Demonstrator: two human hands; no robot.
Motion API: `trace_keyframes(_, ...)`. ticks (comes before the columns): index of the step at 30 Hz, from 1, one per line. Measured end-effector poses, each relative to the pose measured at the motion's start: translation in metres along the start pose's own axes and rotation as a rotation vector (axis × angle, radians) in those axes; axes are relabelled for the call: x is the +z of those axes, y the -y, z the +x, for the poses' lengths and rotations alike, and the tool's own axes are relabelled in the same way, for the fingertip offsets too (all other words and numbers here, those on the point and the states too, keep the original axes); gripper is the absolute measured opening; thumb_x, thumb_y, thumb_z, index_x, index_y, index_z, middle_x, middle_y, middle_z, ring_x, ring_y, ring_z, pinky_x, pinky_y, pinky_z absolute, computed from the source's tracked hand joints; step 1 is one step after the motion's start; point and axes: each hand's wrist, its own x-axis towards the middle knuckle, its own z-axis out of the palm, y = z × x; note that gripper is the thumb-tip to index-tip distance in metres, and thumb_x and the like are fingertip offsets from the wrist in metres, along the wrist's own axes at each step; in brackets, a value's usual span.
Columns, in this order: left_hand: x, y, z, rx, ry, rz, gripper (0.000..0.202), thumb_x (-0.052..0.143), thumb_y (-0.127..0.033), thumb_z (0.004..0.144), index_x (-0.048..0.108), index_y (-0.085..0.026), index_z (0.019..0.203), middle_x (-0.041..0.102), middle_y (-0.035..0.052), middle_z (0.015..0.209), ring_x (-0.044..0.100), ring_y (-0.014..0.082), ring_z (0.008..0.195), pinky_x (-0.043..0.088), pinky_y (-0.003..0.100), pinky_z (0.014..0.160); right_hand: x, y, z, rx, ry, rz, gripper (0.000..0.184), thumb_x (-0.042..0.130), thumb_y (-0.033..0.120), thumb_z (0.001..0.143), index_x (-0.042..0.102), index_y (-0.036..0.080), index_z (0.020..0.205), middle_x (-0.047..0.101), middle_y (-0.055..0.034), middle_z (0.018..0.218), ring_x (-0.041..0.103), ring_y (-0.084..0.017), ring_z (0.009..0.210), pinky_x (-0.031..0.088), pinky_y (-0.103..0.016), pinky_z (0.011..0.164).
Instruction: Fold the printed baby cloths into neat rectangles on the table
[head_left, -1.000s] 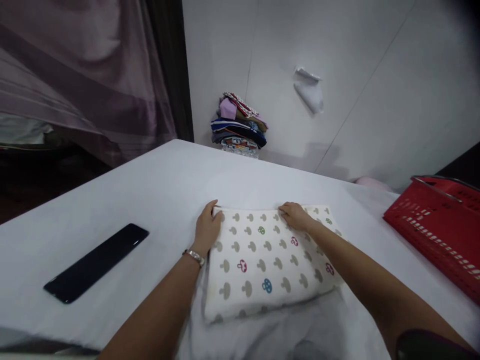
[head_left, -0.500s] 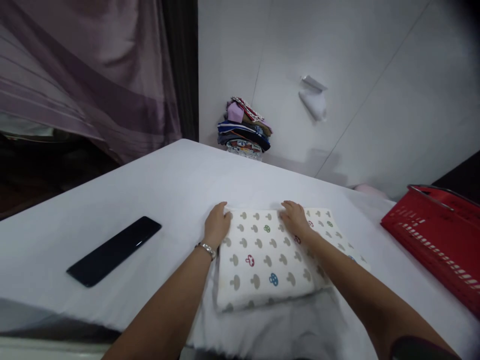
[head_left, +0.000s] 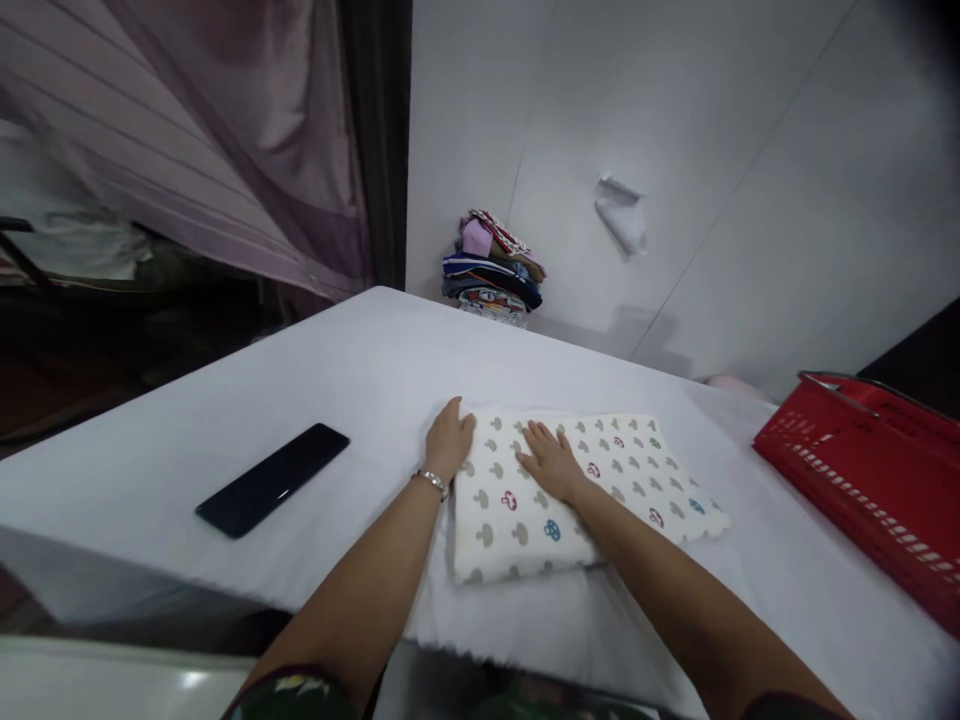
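A white cloth [head_left: 637, 460] printed with small mushrooms lies partly folded on the white-covered table, its thicker folded part on the left. My left hand [head_left: 450, 440], with a bracelet at the wrist, rests along the left edge of the cloth, fingers stretched away from me and thumb on the fabric. Flat on top of the folded part is my right hand [head_left: 553, 462], its fingers spread and holding nothing. To the left of my left arm lies a dark, flat, glossy phone-like slab [head_left: 274, 480].
A red plastic basket [head_left: 862, 480] with a metal handle stands at the right. Folded clothes [head_left: 491, 270] are stacked by the wall beyond the table's far edge [head_left: 379, 289]. A purple curtain [head_left: 247, 130] hangs at the left.
My right hand has slid left and toward me over the cloth and now lies flat. The left hand stays at the cloth's left edge. The view has shifted slightly.
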Motion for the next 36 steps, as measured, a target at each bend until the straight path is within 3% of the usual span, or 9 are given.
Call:
trace_keyframes(6,-0.013,0.006,0.003,-0.125,-0.001,-0.218,0.039,0.039,-0.027,0.090,0.048,-0.017,0.127,0.068,0.0093,0.104,0.063,0.0188,0.096,0.045,0.030,0.085,-0.005,0.018,-0.017,0.034,0.006,0.050,0.062,0.026,0.052,0.094,0.029,0.019,0.146,0.015,-0.0090,0.155,0.008,-0.023,0.143,0.008,-0.049,0.112)
trace_keyframes(12,-0.020,0.018,-0.003,-0.343,0.029,-0.546,0.038,0.043,-0.019,0.086,0.049,-0.016,0.123,0.068,0.0097,0.101,0.063,0.0115,0.068,0.047,0.023,0.062,0.003,0.041,-0.042,-0.095,0.042,0.081,0.057,0.031,0.050,0.093,0.035,0.023,0.143,0.022,-0.0074,0.153,0.012,-0.024,0.142,0.009,-0.050,0.112)
trace_keyframes(16,-0.020,0.010,-0.011,-0.379,0.073,-0.678,0.038,0.048,-0.020,0.084,0.048,-0.013,0.121,0.067,0.0133,0.101,0.060,0.0092,0.058,0.043,0.020,0.051,-0.003,0.046,-0.033,-0.069,-0.108,0.330,0.049,0.039,0.047,0.090,0.052,0.020,0.129,0.040,-0.0100,0.145,0.030,-0.024,0.136,0.023,-0.044,0.110)
trace_keyframes(20,-0.016,-0.011,-0.022,-0.351,0.190,-0.864,0.044,0.056,-0.016,0.079,0.047,-0.012,0.122,0.068,0.0135,0.100,0.063,0.0100,0.063,0.045,0.020,0.053,-0.020,0.063,-0.008,0.136,-0.171,0.796,0.052,0.044,0.053,0.086,0.050,0.021,0.128,0.060,-0.0093,0.120,0.059,-0.022,0.105,0.051,-0.035,0.082)
trace_keyframes(22,-0.016,-0.017,-0.026,-0.335,0.297,-0.962,0.049,0.056,-0.012,0.077,0.044,-0.011,0.124,0.068,0.0142,0.101,0.065,0.0118,0.068,0.047,0.021,0.056,-0.026,0.073,0.005,0.262,-0.118,0.998,0.054,0.049,0.056,0.083,0.049,0.021,0.125,0.064,-0.0084,0.105,0.065,-0.019,0.080,0.052,-0.029,0.058)
trace_keyframes(24,-0.018,-0.017,-0.027,-0.313,0.318,-0.883,0.047,0.053,-0.010,0.079,0.044,-0.010,0.125,0.068,0.0143,0.100,0.066,0.0134,0.072,0.048,0.023,0.059,-0.026,0.080,0.017,0.347,-0.089,1.147,0.044,0.056,0.050,0.080,0.054,0.019,0.112,0.065,-0.0062,0.087,0.060,-0.014,0.059,0.045,-0.022,0.044)
trace_keyframes(28,-0.028,0.000,-0.019,-0.295,0.107,-0.493,0.033,0.050,-0.016,0.084,0.053,-0.014,0.117,0.067,0.0129,0.103,0.065,0.0171,0.085,0.048,0.029,0.073,-0.016,0.083,0.030,0.414,-0.103,1.288,0.014,0.059,0.029,0.078,0.054,0.018,0.085,0.059,0.0002,0.062,0.049,-0.008,0.045,0.042,-0.017,0.039)
trace_keyframes(32,-0.032,0.011,-0.014,-0.250,0.014,-0.250,0.024,0.055,-0.026,0.082,0.063,-0.016,0.102,0.063,0.0138,0.109,0.054,0.0252,0.109,0.039,0.038,0.093,-0.011,0.082,0.032,0.370,-0.146,1.319,0.013,0.059,0.028,0.075,0.052,0.020,0.081,0.057,0.0023,0.055,0.051,-0.009,0.043,0.044,-0.018,0.039)
trace_keyframes(36,-0.024,-0.001,-0.014,-0.114,0.070,0.204,0.033,0.052,-0.044,0.083,0.067,-0.015,0.090,0.061,0.0146,0.108,0.048,0.0284,0.113,0.038,0.039,0.093,-0.019,0.086,0.040,0.340,-0.184,1.296,0.015,0.058,0.021,0.071,0.053,0.018,0.086,0.056,0.0043,0.049,0.052,-0.010,0.040,0.041,-0.017,0.036)
